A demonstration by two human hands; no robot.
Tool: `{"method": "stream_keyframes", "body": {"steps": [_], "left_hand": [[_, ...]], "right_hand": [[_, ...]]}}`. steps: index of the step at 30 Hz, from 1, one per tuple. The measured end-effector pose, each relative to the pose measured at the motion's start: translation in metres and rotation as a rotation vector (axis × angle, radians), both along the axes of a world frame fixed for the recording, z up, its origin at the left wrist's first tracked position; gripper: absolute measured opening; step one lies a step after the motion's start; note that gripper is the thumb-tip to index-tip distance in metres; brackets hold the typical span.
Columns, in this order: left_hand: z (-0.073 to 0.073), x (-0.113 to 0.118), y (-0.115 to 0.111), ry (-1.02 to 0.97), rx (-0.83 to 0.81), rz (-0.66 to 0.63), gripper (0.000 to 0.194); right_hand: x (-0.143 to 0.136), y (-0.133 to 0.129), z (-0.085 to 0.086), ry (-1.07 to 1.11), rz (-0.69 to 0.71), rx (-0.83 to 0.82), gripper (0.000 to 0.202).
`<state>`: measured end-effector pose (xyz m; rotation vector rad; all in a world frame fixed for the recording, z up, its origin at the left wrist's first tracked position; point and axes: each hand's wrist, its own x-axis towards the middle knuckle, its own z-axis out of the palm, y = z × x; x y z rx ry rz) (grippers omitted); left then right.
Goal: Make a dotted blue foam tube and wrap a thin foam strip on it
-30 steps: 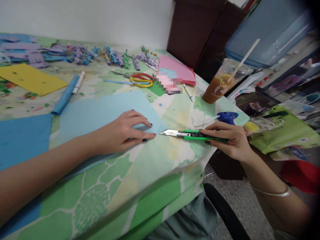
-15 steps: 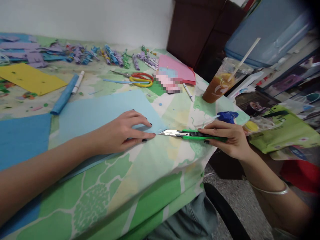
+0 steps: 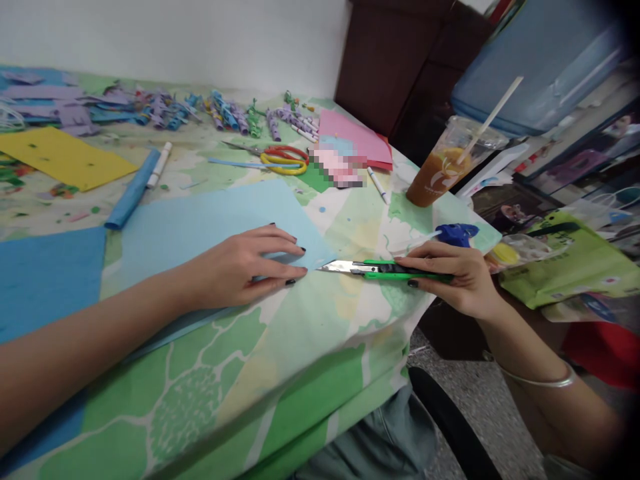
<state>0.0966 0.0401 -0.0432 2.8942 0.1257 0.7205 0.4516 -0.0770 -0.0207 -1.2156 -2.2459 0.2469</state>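
A light blue sheet of paper (image 3: 210, 220) lies on the patterned tablecloth, with its right corner pointing toward the knife. My left hand (image 3: 245, 263) rests on this sheet, fingers stretched out and slightly apart, fingertips near the corner. In my right hand (image 3: 453, 277) is a green utility knife (image 3: 385, 269), gripped by its handle. Its extended blade points left, and the tip meets the paper's corner. Whether the blade has gone into the paper, I cannot tell.
Red and yellow scissors (image 3: 285, 160) lie beyond the paper, beside a narrow blue strip. A drink cup with a straw (image 3: 437, 170) stands at the right. Further left are a blue paper roll (image 3: 131, 193), a white marker (image 3: 159, 165), yellow paper (image 3: 65, 160) and darker blue paper (image 3: 50, 280).
The whole view has shifted very slightly. My left fingertips sit a touch further back from the blade tip; the knife and right hand look almost unchanged.
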Motion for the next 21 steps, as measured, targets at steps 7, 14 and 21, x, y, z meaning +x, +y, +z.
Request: {"method": "stream_keyframes", "body": {"steps": [7,14,21], "left_hand": [[0.0055,-0.0019,-0.0019,0.043,-0.050,-0.002,0.033],[0.0084,-0.0027,-0.0019,0.072,-0.067,-0.018,0.043],[0.0059,-0.0022,-0.0017,0.056,-0.046,-0.023,0.043]], "right_hand": [[-0.0007,0.0021,0.0012,0.007,0.001,0.010,0.037],[-0.0016,0.0038,0.0025,-0.004,0.007,-0.010,0.036],[-0.0017,0.0035,0.0020,-0.004,0.006,0.008,0.035]]}}
